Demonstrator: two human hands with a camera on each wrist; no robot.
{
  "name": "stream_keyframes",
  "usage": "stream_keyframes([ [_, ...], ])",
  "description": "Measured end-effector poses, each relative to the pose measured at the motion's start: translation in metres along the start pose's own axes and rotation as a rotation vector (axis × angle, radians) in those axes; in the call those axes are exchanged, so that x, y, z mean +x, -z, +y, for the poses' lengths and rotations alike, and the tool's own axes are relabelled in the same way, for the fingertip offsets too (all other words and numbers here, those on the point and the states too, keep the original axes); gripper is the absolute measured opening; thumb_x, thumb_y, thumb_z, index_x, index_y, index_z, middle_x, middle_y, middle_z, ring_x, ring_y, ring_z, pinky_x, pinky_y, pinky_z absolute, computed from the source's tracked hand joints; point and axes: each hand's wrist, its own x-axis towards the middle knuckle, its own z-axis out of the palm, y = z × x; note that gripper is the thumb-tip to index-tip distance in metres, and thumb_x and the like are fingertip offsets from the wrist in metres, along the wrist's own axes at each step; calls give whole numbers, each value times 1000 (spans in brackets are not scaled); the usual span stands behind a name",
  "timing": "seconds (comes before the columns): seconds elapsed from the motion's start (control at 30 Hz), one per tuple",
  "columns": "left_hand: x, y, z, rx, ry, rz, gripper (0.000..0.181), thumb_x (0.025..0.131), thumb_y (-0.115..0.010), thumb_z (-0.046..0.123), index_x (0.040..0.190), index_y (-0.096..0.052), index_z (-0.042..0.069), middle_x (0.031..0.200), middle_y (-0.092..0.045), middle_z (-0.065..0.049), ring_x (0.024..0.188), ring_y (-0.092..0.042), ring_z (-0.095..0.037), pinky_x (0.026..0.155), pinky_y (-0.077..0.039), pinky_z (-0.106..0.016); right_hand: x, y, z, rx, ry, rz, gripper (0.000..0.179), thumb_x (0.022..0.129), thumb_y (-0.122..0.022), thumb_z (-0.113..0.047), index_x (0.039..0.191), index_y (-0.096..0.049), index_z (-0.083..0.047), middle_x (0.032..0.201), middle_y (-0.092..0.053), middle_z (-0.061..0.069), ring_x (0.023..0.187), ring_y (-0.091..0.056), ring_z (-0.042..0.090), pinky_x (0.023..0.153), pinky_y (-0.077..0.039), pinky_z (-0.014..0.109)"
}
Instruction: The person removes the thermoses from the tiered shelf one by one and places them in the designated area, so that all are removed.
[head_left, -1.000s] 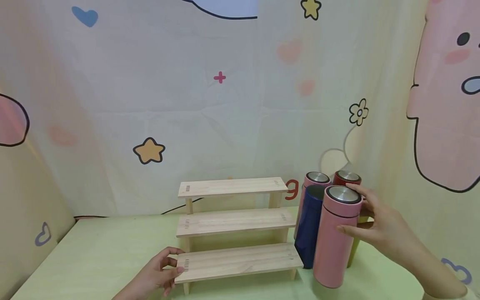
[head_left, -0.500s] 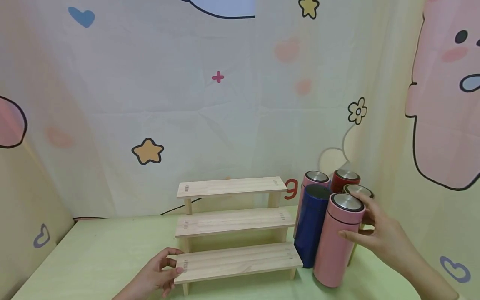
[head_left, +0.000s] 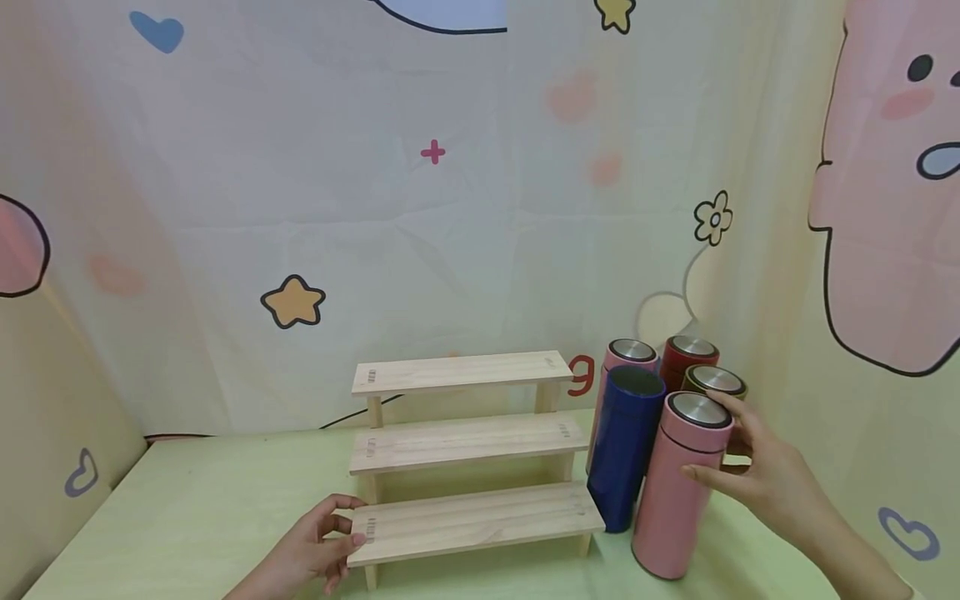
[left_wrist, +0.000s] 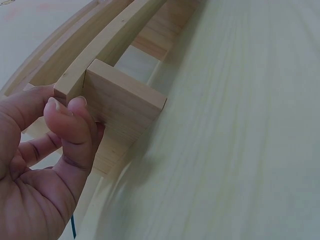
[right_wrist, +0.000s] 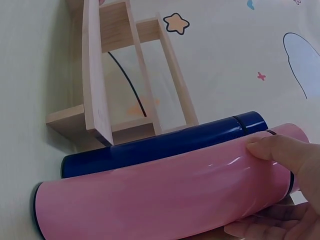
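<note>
My right hand (head_left: 761, 467) grips a pink thermos (head_left: 678, 500) near its top, thumb on the near side and fingers behind it. In the right wrist view the pink thermos (right_wrist: 150, 195) lies across the picture beside a dark blue thermos (right_wrist: 165, 145). The three-tier wooden display stand (head_left: 480, 525) is left of the bottles. My left hand (head_left: 315, 542) pinches the left end of its lowest shelf. In the left wrist view the left hand's fingertips (left_wrist: 62, 117) are at the shelf's corner, beside a stand leg (left_wrist: 120, 95).
Behind the held thermos stand the blue thermos (head_left: 626, 450), another pink one (head_left: 630, 352), a red one (head_left: 690, 354) and a gold-rimmed one (head_left: 716, 379). A pale green cloth (head_left: 210, 500) covers the table. A patterned curtain (head_left: 360, 167) hangs behind.
The pink thermos in my right hand has shifted slightly right and toward me, away from the blue one, and the gold-rimmed lid behind has come into view. My left hand stays put.
</note>
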Motion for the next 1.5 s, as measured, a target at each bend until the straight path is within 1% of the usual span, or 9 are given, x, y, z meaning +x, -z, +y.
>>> stream_keyframes([
  [0.3,1,2,-2,-5,28,10,60,96,-60,23,137,-28,-5,98,-55,-8,60,-53,-9,49,-46,-18,0,3,2,-34,-29,-41,93,75,-83,-28,148,-28,-15,109,-66,18,83,-52,-16,67,-55,22],
  [0.5,1,4,-1,13,34,18,60,96,-60,24,137,-28,-5,98,-55,-8,61,-54,-10,49,-46,-19,-3,3,1,-82,-59,-86,94,77,-81,-33,150,-24,-18,110,-67,20,80,-66,7,64,-54,26],
  [0.77,2,8,-5,62,44,42,60,95,-61,26,137,-31,-6,94,-53,-7,58,-53,-10,49,-45,-20,-4,-2,-1,-51,-39,-73,95,77,-81,-30,151,-24,-15,115,-62,22,76,-69,13,64,-54,24],
  [0.9,1,6,-7,126,64,76,60,94,-62,30,135,-35,-4,96,-53,-9,60,-52,-13,52,-44,-24,-7,-5,-1,-108,4,-5,91,78,-81,-31,150,-28,-13,121,-58,22,91,-66,22,65,-55,25],
  [1.03,0,4,-3,252,84,128,61,92,-64,36,134,-39,0,98,-54,-10,62,-53,-16,54,-45,-27,-10,-9,-7,-182,99,135,85,77,-81,-25,147,-35,-11,122,-56,22,101,-59,36,74,-54,42],
  [1.17,3,1,4,498,124,224,60,89,-67,39,132,-44,2,97,-58,-10,63,-54,-17,56,-46,-32,-14,-17,-19,-207,251,313,73,78,-78,-25,141,-45,-9,127,-53,24,111,-49,44,94,-39,57],
  [1.23,5,-3,9,648,158,283,60,87,-69,41,130,-48,5,96,-59,-9,67,-54,-18,60,-47,-35,-15,-22,-25,-212,345,387,64,85,-71,-38,136,-50,-6,128,-53,24,121,-43,44,109,-31,50],
  [1.33,4,-8,17,848,194,334,60,83,-70,46,129,-52,11,99,-59,-8,76,-58,-19,66,-49,-40,-17,-31,-36,-197,489,450,66,92,-52,-57,130,-56,-3,129,-54,23,133,-40,31,118,-20,27],
  [1.5,-4,-17,27,1023,173,328,66,82,-70,49,134,-49,15,105,-56,-11,67,-55,-18,58,-46,-38,-23,-51,-54,-180,611,340,66,95,-44,-58,128,-58,-4,133,-54,16,142,-32,14,117,-14,16],
])
